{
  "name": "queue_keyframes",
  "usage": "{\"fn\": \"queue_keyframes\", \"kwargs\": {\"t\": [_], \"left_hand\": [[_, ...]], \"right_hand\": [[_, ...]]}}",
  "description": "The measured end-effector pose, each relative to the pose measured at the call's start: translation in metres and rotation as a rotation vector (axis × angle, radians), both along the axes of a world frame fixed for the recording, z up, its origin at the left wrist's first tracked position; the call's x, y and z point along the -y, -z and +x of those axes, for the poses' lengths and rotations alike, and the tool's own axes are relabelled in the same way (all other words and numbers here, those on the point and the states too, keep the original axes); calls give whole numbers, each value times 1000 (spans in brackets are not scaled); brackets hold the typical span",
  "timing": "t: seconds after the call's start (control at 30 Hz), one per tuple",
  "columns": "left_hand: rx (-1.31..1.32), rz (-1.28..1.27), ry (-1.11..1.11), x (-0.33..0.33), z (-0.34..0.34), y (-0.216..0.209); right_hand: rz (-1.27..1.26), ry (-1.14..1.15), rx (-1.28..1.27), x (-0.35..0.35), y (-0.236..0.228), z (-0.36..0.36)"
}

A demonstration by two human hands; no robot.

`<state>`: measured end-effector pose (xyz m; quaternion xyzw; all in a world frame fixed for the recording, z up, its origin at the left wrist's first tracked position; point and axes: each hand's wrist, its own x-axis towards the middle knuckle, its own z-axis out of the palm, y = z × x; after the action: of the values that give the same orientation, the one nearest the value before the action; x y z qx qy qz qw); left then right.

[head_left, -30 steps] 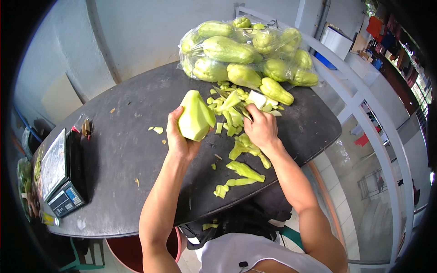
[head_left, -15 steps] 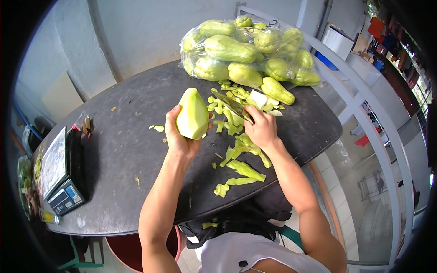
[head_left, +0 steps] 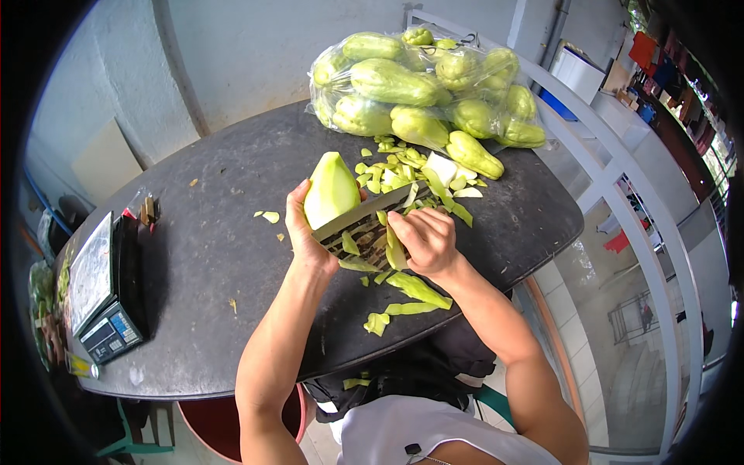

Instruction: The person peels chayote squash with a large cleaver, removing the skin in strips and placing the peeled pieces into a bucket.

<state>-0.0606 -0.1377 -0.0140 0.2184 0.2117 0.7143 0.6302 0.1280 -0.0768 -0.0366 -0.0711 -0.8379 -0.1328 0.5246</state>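
My left hand is wrapped round a pale green, peeled chayote, held upright above the table with its narrow end up. In my right hand is a wide-bladed knife, its handle hidden by the fingers. The broad blade lies across the lower right side of the chayote, its face turned up, with strips of green peel clinging to it. More peelings lie on the dark table under and beside my right hand.
A clear plastic bag of chayotes sits at the table's far side, with one chayote at its front. A pale white block lies among the peelings. At the left stands a digital scale. A white railing runs along the right.
The knife has swung down and left against the chayote, its blade turning from edge-on to flat. My right hand has moved slightly left and down; my left hand keeps its hold.
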Motion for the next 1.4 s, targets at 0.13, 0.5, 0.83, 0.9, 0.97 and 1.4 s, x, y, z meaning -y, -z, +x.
{"fn": "queue_keyframes", "kwargs": {"t": [0.13, 0.5, 0.83, 0.9, 0.97, 1.4], "left_hand": [[24, 21, 21, 2, 7, 0], [155, 57, 49, 7, 15, -5], [49, -15, -117, 2, 13, -3], [31, -16, -97, 3, 13, -3], [14, -6, -68, 6, 15, -5], [-12, -24, -22, 11, 26, -13]], "right_hand": [[22, 44, 0, 3, -4, 1], [44, 37, -24, 3, -2, -2], [-194, 11, -58, -9, -1, 4], [-166, -5, -33, -6, -2, 4], [-160, -4, -15, -5, 4, 4], [-263, 75, -82, -8, -2, 4]]}}
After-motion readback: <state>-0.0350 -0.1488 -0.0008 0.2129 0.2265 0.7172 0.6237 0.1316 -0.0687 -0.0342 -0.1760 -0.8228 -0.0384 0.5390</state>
